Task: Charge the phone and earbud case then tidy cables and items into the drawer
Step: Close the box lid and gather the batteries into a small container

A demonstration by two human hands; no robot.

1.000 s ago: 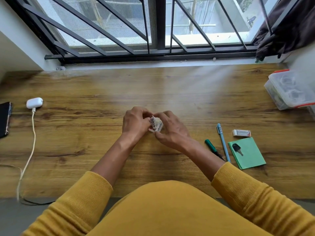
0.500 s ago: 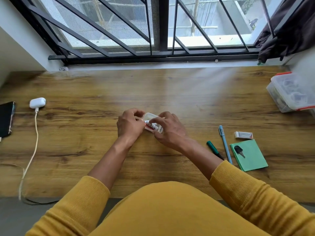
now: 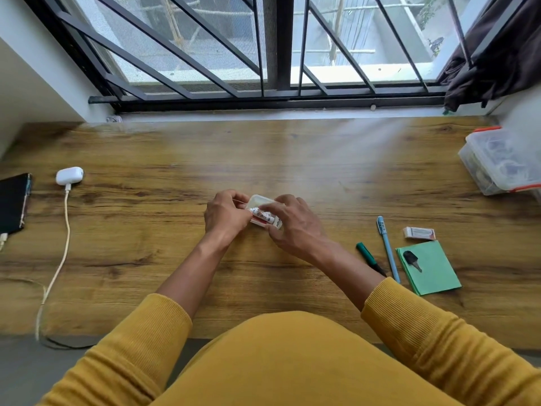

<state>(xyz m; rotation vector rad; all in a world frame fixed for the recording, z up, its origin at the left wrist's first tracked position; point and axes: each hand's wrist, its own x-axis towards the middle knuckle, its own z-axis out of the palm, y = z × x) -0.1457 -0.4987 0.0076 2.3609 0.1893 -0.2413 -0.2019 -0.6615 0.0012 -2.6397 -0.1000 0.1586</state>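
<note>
Views: one, head-worn, wide-angle
Facing: forward and down over the wooden desk [image 3: 292, 159]
Frame top: window bars [image 3: 281, 45]
Frame bottom: close yellow sleeves [image 3: 439, 341]

Count on desk [image 3: 292, 159]: 2 hands [image 3: 227, 213], 1 small clear box [image 3: 259, 200], 1 phone [image 3: 11, 203], 1 earbud case [image 3: 69, 175], 1 white cable [image 3: 60, 259], 1 blue pen [image 3: 388, 249], 1 green marker [image 3: 367, 254], 1 eraser [image 3: 419, 232], 1 green notepad [image 3: 433, 273], 1 key [image 3: 411, 259], 1 lidded plastic tub [image 3: 497, 162].
</note>
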